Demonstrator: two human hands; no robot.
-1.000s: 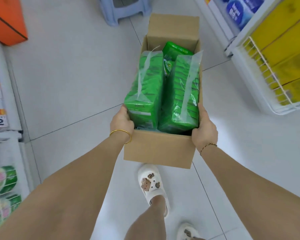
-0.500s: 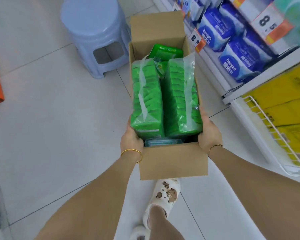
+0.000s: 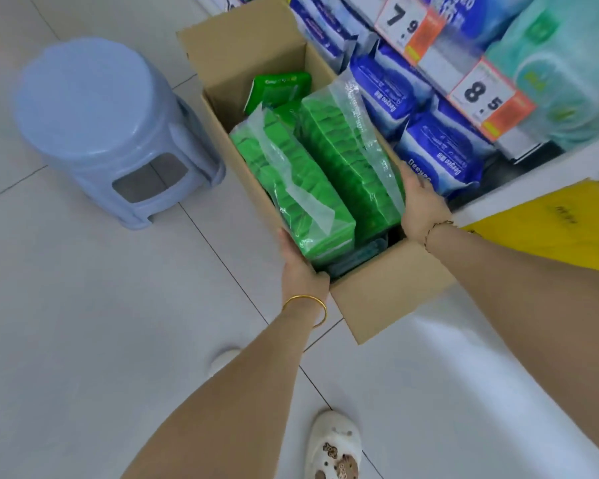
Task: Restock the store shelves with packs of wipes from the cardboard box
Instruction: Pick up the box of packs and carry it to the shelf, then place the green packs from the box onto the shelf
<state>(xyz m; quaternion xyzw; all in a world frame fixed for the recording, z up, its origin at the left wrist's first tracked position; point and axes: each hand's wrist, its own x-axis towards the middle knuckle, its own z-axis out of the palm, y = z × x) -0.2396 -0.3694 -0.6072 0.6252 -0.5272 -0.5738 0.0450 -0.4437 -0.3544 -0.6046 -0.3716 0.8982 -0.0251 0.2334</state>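
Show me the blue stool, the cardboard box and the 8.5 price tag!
blue stool [image 3: 94, 98]: head view, on its round seat.
cardboard box [image 3: 391, 293]: head view, on its near outer wall.
8.5 price tag [image 3: 481, 95]: head view, on its white printed part.

Box [image 3: 388, 299]: one is showing
Green bundles [image 3: 291, 188]: two are lying inside
Stool [image 3: 94, 122]: one is standing
Price tags [image 3: 408, 25]: two are hanging

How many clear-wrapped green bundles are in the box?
2. The left bundle lies against the left wall of the box; the right bundle lies against its right wall. More may be hidden underneath.
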